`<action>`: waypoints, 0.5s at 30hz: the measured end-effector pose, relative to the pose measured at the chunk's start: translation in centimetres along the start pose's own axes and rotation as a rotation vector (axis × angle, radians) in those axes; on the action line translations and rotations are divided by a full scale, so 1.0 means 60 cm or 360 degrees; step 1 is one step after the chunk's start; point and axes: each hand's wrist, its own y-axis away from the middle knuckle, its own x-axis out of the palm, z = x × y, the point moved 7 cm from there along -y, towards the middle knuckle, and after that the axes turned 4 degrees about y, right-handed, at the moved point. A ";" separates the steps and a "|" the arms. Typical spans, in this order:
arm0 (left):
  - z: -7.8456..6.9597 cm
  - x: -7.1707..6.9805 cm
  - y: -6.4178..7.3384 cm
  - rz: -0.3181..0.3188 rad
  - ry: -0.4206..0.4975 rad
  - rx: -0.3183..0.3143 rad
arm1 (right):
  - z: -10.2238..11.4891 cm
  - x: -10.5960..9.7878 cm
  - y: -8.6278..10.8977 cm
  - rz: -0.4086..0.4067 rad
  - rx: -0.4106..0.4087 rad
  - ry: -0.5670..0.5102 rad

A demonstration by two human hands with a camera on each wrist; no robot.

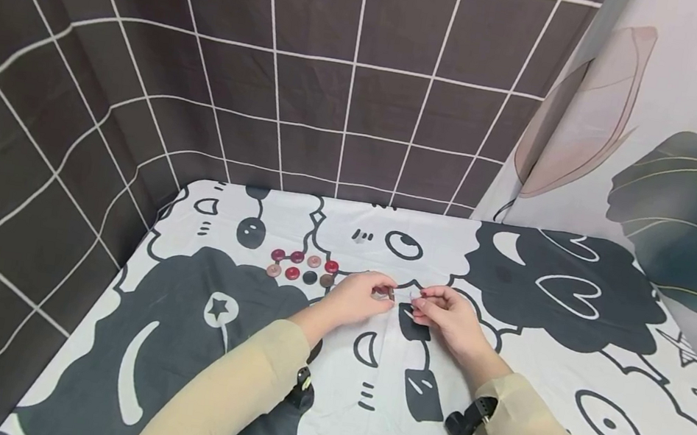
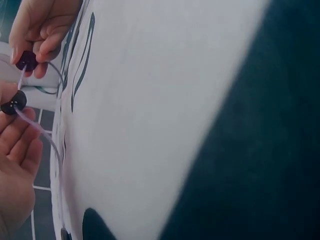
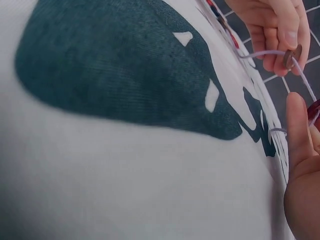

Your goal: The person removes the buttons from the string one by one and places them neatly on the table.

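Note:
My left hand (image 1: 364,298) pinches a brown button (image 3: 292,56) between thumb and fingers. A little to its right, my right hand (image 1: 450,321) pinches a dark red button (image 3: 314,111). A thin pale purple cord (image 3: 306,82) runs from one button to the other, through the holes of the brown one. Past the brown button the cord trails down toward the cloth, as the left wrist view shows. That view also has the left hand (image 2: 17,165) low and the right hand (image 2: 47,30) above it. The red button is partly cut off in the right wrist view.
Left of the hands, several loose buttons (image 1: 292,273) in red, pink, black and brown lie in two rows. A patterned black-and-white cloth (image 1: 331,386) covers the surface. Behind hangs a dark grid curtain (image 1: 312,93), with a leaf-print curtain (image 1: 661,180) at the right.

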 end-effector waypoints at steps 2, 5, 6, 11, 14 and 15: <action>0.004 -0.001 0.000 0.0005 0.0018 -0.0032 | 0.001 -0.001 0.000 -0.0007 0.0000 0.0003; 0.011 -0.003 0.002 0.0015 0.0069 -0.0070 | 0.002 -0.001 0.001 -0.0001 -0.0004 0.0010; 0.012 -0.004 0.002 0.0016 0.0086 -0.0073 | 0.002 -0.001 0.001 0.0004 -0.0004 0.0009; 0.017 -0.011 0.004 -0.0003 0.0107 -0.0057 | 0.003 -0.001 0.002 0.0022 -0.0005 0.0006; 0.017 -0.016 0.005 -0.0021 0.0084 -0.0035 | 0.001 -0.003 0.001 0.0021 -0.0002 0.0010; 0.017 -0.018 0.005 -0.0028 0.0079 -0.0027 | 0.001 -0.003 0.001 0.0019 0.0000 0.0008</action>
